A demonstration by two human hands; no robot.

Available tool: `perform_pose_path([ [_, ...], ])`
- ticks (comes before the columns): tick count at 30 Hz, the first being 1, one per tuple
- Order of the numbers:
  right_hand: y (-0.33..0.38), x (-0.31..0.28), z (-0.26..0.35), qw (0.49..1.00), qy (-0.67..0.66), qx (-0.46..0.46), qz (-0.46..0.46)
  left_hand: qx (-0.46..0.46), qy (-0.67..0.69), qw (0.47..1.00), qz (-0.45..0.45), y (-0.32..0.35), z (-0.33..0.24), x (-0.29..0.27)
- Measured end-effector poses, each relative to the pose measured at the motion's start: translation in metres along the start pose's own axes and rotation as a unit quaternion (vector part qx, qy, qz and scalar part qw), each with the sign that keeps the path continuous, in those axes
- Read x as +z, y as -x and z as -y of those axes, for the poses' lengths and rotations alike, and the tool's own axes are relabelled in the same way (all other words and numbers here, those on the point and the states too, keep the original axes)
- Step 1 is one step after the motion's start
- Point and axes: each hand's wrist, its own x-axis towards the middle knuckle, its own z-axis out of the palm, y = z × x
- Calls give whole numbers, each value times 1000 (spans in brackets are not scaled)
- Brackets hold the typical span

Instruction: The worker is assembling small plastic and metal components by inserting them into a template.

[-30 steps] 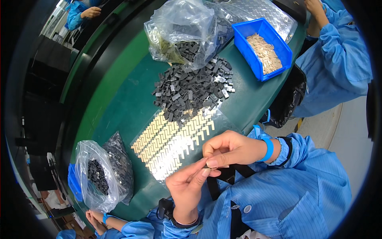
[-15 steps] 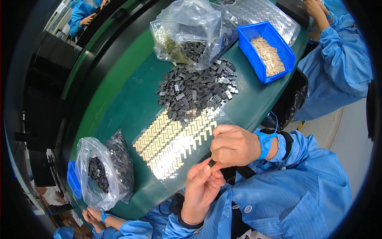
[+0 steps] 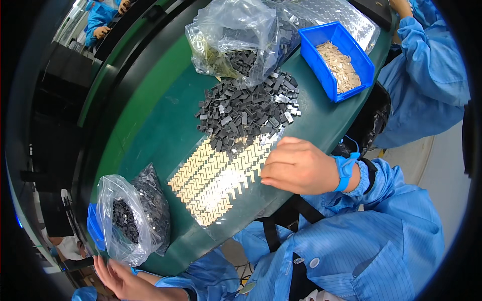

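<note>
Half a second ago both hands met just off the table edge; now the right hand (image 3: 300, 166) has come forward over the near edge of the sheet of small gold-coloured pieces (image 3: 217, 183), fingers curled loosely downward, and whether it pinches anything cannot be told; the left hand is out of sight. That sheet lies on the green table (image 3: 150, 135), its far end touching the loose heap of dark grey blocks (image 3: 247, 111). Beyond the heap a clear plastic bag (image 3: 236, 40) holds more grey blocks, and beside it a blue bin (image 3: 321, 70) holds pale tan pieces. Near the left edge a second clear bag (image 3: 125, 220) holds dark blocks, with another person's hand (image 3: 123, 281) below it.
</note>
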Motion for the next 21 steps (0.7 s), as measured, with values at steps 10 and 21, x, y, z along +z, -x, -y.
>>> perform_pose_path([
  [10,-4,39,5,994,44,33,98,164,242,858,422,66,-91,67],
  [21,-8,44,0,992,38,34,113,147,230,818,506,85,-111,100],
])
